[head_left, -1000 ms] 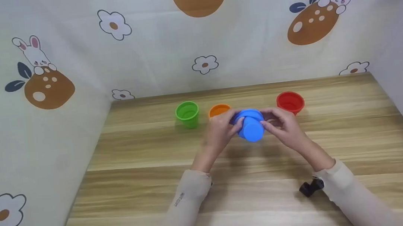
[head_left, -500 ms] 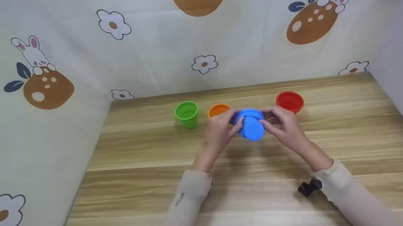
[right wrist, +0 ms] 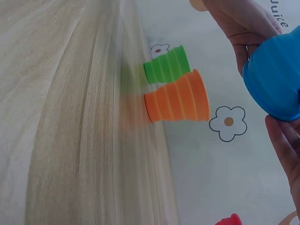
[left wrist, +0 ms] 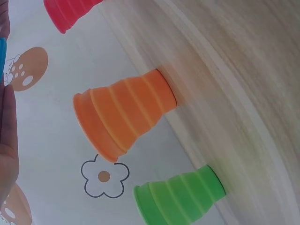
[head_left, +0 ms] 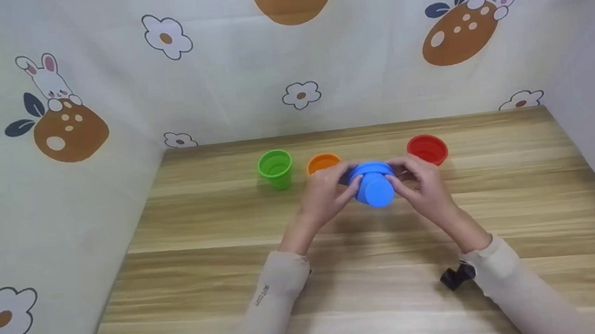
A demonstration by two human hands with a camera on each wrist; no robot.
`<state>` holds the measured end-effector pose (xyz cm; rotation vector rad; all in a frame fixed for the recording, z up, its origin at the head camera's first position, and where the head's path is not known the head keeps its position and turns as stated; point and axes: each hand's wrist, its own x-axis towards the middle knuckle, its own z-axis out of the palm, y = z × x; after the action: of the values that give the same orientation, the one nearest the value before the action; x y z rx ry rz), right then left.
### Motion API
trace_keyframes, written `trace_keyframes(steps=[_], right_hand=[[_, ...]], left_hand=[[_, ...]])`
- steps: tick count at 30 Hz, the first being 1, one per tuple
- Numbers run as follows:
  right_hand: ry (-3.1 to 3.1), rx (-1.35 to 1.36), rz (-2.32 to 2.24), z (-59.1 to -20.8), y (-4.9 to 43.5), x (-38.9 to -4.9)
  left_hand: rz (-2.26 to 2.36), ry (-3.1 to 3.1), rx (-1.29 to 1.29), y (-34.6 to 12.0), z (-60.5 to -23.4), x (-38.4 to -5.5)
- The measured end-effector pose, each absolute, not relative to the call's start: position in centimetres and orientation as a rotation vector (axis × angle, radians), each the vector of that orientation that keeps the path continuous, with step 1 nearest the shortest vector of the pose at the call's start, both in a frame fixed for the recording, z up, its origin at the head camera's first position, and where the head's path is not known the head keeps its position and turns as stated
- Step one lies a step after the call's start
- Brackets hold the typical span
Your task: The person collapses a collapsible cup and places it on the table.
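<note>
A blue ribbed collapsible cup [head_left: 378,187] is held up over the table between both hands, its round base turned toward the head camera. On its left side my left hand [head_left: 325,194] grips it near the wide rim, thumb against the wall. My right hand [head_left: 425,184] holds the opposite side the same way. The right wrist view shows the blue cup [right wrist: 274,77] well above the tabletop, with fingers on two sides. Only a sliver of it appears at the left wrist view's edge. Part of an orange cup [head_left: 323,161] is hidden behind my left hand.
A green cup [head_left: 275,169] stands upright at the back left, left of the orange one. Behind my right hand stands a red cup [head_left: 427,149]. A black object [head_left: 457,276] juts from my right cuff. A printed curtain [head_left: 232,69] hangs behind the wooden table [head_left: 205,287].
The blue cup has shifted slightly right in the hands, and its base has moved a little right with it. Both hands keep their hold; the other cups stay where they were.
</note>
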<state>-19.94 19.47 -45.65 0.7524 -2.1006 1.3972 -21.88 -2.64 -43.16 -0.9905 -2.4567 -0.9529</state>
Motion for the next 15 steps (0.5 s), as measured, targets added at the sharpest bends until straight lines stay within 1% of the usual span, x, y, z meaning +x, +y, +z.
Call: trace_keyframes(steps=[7, 15], right_hand=[[-2.124, 0.786, 1.292, -45.70, 19.90, -20.01], [-2.133, 0.805, 1.226, -45.59, 20.22, -20.27]], left_hand=[[-1.310, -2.610, -1.073, -3.07, -42.60, -21.87], [-1.502, -2.653, -1.093, -3.12, -42.44, -22.02]])
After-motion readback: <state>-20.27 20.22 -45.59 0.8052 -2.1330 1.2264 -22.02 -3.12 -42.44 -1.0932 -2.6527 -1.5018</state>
